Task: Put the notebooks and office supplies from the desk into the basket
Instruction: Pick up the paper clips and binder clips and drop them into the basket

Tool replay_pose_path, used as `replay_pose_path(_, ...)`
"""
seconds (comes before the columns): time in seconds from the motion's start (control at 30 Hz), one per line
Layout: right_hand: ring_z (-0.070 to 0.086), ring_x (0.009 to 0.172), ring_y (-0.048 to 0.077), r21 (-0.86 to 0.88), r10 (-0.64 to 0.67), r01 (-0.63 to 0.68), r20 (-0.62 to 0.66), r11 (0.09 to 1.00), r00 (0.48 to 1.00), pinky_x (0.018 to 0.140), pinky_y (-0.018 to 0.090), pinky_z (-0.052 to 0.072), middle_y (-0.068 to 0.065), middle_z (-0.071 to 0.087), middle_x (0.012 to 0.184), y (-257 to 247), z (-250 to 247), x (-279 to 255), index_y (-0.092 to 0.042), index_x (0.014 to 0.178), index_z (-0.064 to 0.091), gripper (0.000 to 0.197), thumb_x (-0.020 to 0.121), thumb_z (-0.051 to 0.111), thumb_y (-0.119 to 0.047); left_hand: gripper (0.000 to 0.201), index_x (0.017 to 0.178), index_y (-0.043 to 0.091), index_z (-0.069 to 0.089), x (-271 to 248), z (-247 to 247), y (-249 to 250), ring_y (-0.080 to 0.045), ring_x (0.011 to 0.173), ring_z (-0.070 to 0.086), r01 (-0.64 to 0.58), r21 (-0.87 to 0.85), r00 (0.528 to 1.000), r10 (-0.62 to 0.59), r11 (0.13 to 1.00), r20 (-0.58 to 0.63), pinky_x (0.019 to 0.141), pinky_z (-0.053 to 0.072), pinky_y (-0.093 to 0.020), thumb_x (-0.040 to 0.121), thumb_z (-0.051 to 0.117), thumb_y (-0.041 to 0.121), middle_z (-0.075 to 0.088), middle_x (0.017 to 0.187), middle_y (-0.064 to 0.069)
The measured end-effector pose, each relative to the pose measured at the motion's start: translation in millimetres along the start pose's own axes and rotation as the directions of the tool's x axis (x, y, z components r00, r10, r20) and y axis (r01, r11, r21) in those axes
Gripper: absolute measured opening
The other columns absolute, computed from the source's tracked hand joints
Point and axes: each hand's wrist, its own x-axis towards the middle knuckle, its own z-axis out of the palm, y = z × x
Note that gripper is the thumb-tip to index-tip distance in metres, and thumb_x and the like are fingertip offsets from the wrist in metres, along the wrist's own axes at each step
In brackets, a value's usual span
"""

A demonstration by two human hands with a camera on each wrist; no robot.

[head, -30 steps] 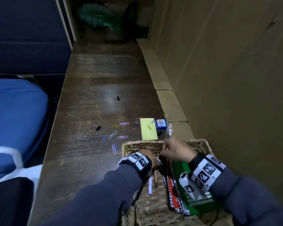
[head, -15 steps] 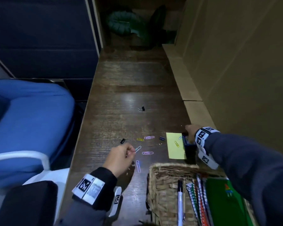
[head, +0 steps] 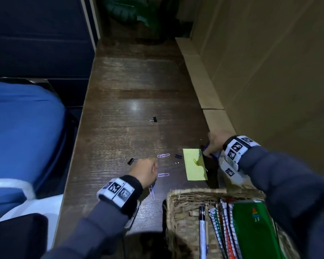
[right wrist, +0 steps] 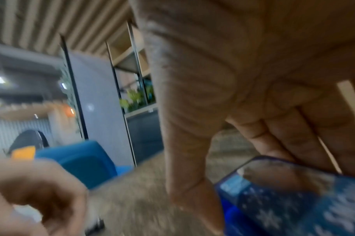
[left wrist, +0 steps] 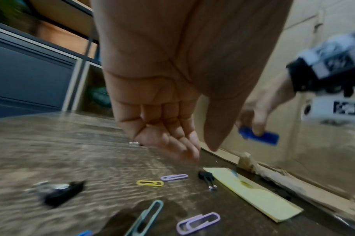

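Right hand [head: 214, 142] pinching blue box [left wrist: 259, 137] above desk; left hand [head: 146, 170] palm down, fingers relaxed, over paper clips [left wrist: 173, 177].

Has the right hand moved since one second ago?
Yes. The right hand left the basket and went beyond the yellow notepad, where it grips the blue box.

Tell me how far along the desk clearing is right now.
Done: notebooks and a pen stand in the basket. In hand: the right hand grips a small blue box; the left hand hovers open above the paper clips. Left: clips, three binder clips and the yellow sticky pad.
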Motion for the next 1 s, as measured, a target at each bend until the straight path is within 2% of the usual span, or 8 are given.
replay_pose_path(0.13, 0.049, 0.063, 0.013, 0.186, -0.027, 0.057, -0.162, 0.981, 0.987, 0.047, 0.026, 0.036, 0.001, 0.056, 0.079, -1.6, -14.3, -65.0, -0.015, 0.092, 0.046, 0.050, 0.063, 0.080, -0.038, 0.023, 0.111, 0.009, 0.058, 43.2, 15.7, 34.7, -0.028, 0.109, 0.059, -0.155, 0.116, 0.982, 0.139, 0.981, 0.131, 0.089, 0.047, -0.032, 0.090, 0.054, 0.017, 0.064, 0.117, -0.012)
replay_pose_path(0.27, 0.050, 0.053, 0.001, 0.301, -0.088, 0.123, -0.129, 0.946, 0.988, 0.041, 0.018, 0.036, -0.006, 0.059, 0.068, -4.4, 9.6, -132.0, -0.018, 0.093, 0.051, 0.047, 0.058, 0.077, -0.033, 0.048, 0.127, 0.005, 0.047, 75.1, 38.4, 60.7, -0.034, 0.120, 0.044, -0.236, 0.246, 0.968, 0.204, 0.940, 0.148, 0.101, 0.040, -0.041, 0.086, 0.061, 0.027, 0.047, 0.129, -0.016)
replay_pose_path(0.37, 0.053, 0.052, 0.003, 0.349, -0.156, 0.172, -0.075, 0.921, 0.985, 0.043, 0.015, 0.038, -0.003, 0.063, 0.069, -8.9, 38.7, -161.9, -0.024, 0.091, 0.051, 0.044, 0.056, 0.075, -0.036, 0.064, 0.133, 0.007, 0.041, 92.2, 51.0, 73.5, -0.034, 0.124, 0.035, -0.222, 0.284, 0.975, 0.207, 0.933, 0.083, 0.098, 0.042, -0.046, 0.081, 0.066, 0.036, 0.039, 0.133, -0.013)
replay_pose_path(0.43, 0.056, 0.061, 0.013, 0.339, -0.198, 0.202, -0.047, 0.919, 0.979, 0.051, 0.024, 0.042, -0.003, 0.065, 0.075, -12.4, 59.5, -172.0, -0.023, 0.096, 0.051, 0.048, 0.056, 0.073, -0.040, 0.073, 0.134, 0.009, 0.040, 101.7, 57.0, 80.0, -0.032, 0.125, 0.033, -0.199, 0.319, 0.980, 0.185, 0.926, 0.076, 0.095, 0.042, -0.046, 0.076, 0.070, 0.043, 0.037, 0.135, -0.010)
replay_pose_path(0.63, 0.049, 0.071, 0.020, 0.346, -0.257, 0.253, -0.036, 0.903, 0.966, 0.058, 0.030, 0.028, -0.004, 0.051, 0.071, -12.9, 115.1, -165.2, -0.024, 0.076, 0.045, 0.029, 0.073, 0.069, -0.039, 0.090, 0.134, 0.008, 0.039, 125.1, 60.2, 94.1, -0.030, 0.126, 0.033, -0.132, 0.444, 0.985, 0.068, 0.886, 0.157, 0.098, 0.037, -0.043, 0.066, 0.078, 0.051, 0.039, 0.135, -0.010)
replay_pose_path(0.73, 0.049, 0.072, 0.021, 0.471, -0.203, 0.179, 0.001, 0.864, 0.979, 0.053, 0.028, 0.032, 0.000, 0.049, 0.072, -9.0, 137.1, -150.0, -0.021, 0.073, 0.041, 0.028, 0.085, 0.064, -0.034, 0.089, 0.131, 0.007, 0.040, 126.8, 62.8, 99.2, -0.029, 0.126, 0.036, -0.086, 0.458, 0.991, 0.028, 0.885, 0.134, 0.099, 0.038, -0.043, 0.063, 0.081, 0.048, 0.045, 0.133, -0.010)
replay_pose_path(0.83, 0.049, 0.079, 0.020, 0.511, -0.174, 0.127, 0.045, 0.850, 0.984, 0.065, 0.030, 0.037, 0.003, 0.051, 0.084, -12.3, 150.6, -138.1, -0.017, 0.088, 0.042, 0.018, 0.093, 0.056, -0.028, 0.080, 0.131, 0.007, 0.040, 125.3, 65.3, 100.5, -0.030, 0.126, 0.036, -0.076, 0.423, 0.997, 0.055, 0.903, 0.061, 0.098, 0.039, -0.044, 0.069, 0.082, 0.034, 0.042, 0.133, -0.011)
replay_pose_path(1.0, 0.052, 0.092, 0.022, 0.542, -0.136, 0.049, 0.123, 0.839, 0.983, 0.075, 0.031, 0.043, 0.004, 0.051, 0.097, -26.6, 164.3, -121.8, -0.011, 0.103, 0.047, 0.011, 0.095, 0.051, -0.017, 0.048, 0.128, 0.004, 0.039, 119.8, 58.6, 96.0, -0.037, 0.116, 0.055, -0.075, 0.297, 0.996, 0.059, 0.952, 0.065, 0.097, 0.041, -0.046, 0.087, 0.062, 0.012, 0.059, 0.123, -0.018)
